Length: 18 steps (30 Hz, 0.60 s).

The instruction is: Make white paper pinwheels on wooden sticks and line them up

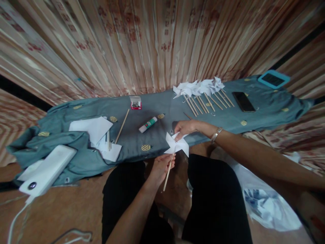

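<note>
A white paper pinwheel (180, 146) on a wooden stick (167, 175) is held over the near edge of the cloth-covered table. My left hand (161, 166) is closed around the upper part of the stick, just below the paper blades. The fingers of my right hand (186, 128) touch the pinwheel's upper blade near its centre; whether they pinch it is hard to see. A small metallic pin head (176, 141) shows at the middle. Beyond my hands lies a glue stick (148, 124), and an open red-and-white box (135, 103) of small metal pins stands farther back.
Several finished pinwheels (196, 88) lie in a row at the back right, beside a black phone (243, 101) and a blue-framed device (274, 79). White paper sheets (90, 128), a loose stick (122, 126) and a white power bank (48, 171) are at left. A plastic bag (271, 203) sits on the floor at right.
</note>
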Motion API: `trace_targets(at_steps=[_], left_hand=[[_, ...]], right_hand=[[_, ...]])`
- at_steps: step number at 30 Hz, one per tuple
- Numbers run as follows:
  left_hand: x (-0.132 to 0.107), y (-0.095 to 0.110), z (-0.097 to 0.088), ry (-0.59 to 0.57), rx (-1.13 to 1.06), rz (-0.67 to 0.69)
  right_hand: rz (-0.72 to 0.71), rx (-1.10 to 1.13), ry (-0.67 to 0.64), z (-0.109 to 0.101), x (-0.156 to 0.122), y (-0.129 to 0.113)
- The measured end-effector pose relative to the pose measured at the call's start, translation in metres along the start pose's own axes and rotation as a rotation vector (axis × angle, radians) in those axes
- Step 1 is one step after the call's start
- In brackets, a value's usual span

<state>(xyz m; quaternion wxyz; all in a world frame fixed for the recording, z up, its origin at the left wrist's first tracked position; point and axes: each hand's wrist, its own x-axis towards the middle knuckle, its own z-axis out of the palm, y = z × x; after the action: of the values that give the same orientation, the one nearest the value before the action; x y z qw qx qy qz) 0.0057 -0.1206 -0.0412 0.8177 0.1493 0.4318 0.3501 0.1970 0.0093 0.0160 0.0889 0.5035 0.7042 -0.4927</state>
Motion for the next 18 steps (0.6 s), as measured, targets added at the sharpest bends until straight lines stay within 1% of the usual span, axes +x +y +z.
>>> trace_targets(at_steps=[3,6,8,9,11,13,15,17,18], left_hand=[[-0.001,0.000,0.000,-0.003,0.001,0.007],[-0.003,0.002,0.002,-0.008,-0.001,0.020],[-0.005,0.004,0.005,-0.013,-0.002,0.028],[-0.006,0.006,0.006,-0.012,-0.004,0.031],[-0.009,0.010,0.010,0.009,-0.014,0.034],[-0.011,0.015,0.014,0.045,-0.028,0.036],[-0.012,0.020,0.020,0.078,-0.046,0.047],[-0.014,0.027,0.026,0.095,-0.077,0.070],[-0.015,0.030,0.028,0.097,-0.096,0.085]], right_hand=[[-0.021,0.039,0.010,0.000,-0.002,0.003],[-0.035,0.064,0.054,-0.002,-0.008,0.006],[-0.045,0.110,0.134,-0.003,-0.016,0.008],[-0.050,0.155,0.201,-0.003,-0.021,0.009],[-0.064,0.295,0.412,-0.002,-0.033,0.009],[-0.083,0.469,0.676,0.003,-0.044,0.009],[-0.141,0.600,0.941,0.013,-0.052,0.008],[-0.210,0.710,1.145,0.026,-0.055,0.008],[-0.236,0.761,1.210,0.033,-0.055,0.008]])
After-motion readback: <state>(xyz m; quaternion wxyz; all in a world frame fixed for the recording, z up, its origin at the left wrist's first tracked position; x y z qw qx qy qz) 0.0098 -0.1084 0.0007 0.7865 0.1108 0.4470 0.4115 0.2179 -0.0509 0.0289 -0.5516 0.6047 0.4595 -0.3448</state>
